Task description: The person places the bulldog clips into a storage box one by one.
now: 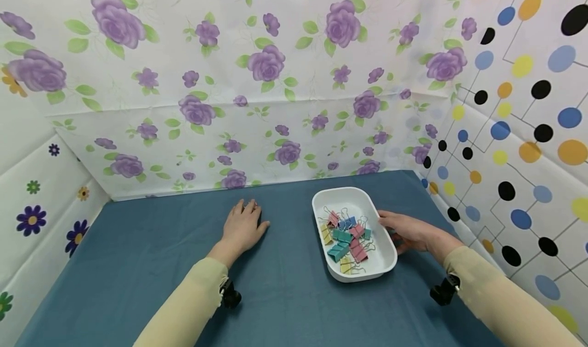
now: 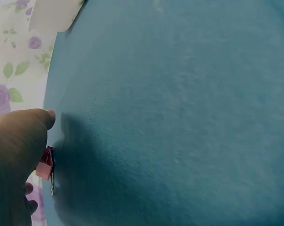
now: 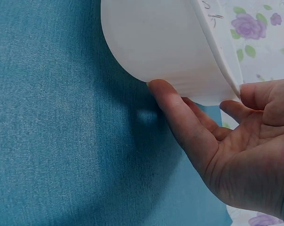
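A white plastic tray holds several binder clips in pink, yellow, green and blue, heaped toward its left side. My right hand grips the tray's right side; up close, the thumb lies at the lower edge of the wall and the fingertips reach the rim. To the left of the tray, my left hand lies low over the cloth, back up, fingers extended forward and thumb out to the side. Under it, a pink binder clip shows between thumb and fingers, hidden from above.
Blue cloth covers the table. A flowered sheet rises along the back edge, and a dotted sheet stands close to the right arm. Another flowered sheet closes off the left. Each wrist carries a small black camera.
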`<state>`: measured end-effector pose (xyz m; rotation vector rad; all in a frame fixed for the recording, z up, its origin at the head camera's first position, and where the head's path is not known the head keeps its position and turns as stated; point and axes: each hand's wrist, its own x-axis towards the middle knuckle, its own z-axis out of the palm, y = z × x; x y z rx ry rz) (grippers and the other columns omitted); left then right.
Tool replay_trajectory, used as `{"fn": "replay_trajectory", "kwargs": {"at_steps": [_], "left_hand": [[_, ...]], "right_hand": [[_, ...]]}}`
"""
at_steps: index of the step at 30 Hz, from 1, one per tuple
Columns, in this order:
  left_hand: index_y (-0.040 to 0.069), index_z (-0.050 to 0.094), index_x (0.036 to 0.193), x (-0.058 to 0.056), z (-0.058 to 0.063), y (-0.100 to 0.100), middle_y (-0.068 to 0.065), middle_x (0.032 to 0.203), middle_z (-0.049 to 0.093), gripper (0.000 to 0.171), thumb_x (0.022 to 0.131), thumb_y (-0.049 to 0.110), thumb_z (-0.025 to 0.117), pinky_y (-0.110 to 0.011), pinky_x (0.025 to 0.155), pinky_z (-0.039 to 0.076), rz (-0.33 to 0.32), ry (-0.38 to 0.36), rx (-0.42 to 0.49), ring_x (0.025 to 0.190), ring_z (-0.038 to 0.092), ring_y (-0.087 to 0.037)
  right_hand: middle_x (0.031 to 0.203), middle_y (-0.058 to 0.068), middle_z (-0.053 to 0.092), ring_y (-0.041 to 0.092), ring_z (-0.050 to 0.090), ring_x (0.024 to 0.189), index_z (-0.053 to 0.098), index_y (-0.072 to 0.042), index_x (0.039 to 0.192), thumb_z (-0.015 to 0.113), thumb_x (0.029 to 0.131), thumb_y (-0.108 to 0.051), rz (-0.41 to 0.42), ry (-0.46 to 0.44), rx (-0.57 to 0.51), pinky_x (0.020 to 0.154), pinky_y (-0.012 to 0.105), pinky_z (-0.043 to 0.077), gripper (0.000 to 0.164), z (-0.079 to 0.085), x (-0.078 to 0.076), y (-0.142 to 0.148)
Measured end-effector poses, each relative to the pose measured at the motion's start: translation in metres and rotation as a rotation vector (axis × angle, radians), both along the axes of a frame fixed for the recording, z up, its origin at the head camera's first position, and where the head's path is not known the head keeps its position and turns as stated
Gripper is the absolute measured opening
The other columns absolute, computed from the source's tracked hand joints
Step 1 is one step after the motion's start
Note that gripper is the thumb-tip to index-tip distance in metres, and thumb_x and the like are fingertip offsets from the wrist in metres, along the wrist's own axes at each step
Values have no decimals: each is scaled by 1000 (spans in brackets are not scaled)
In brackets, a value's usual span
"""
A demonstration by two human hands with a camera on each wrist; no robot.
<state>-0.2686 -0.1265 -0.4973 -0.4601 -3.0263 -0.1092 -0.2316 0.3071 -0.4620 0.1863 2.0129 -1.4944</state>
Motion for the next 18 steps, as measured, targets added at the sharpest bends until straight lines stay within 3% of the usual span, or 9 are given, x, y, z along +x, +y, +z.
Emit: {"fn": "replay_trajectory", "kwargs": {"at_steps": [18], "left_hand": [[11, 47, 137, 39, -3, -6, -12, 145, 35, 62, 91, 52, 49, -52, 108, 19, -106, 55, -24, 134, 23, -38]], "right_hand": [[139, 15, 36, 35, 52, 105, 19, -32, 148, 41, 99, -38, 8, 1, -3, 70, 52, 51, 54, 1, 1, -1]]}}
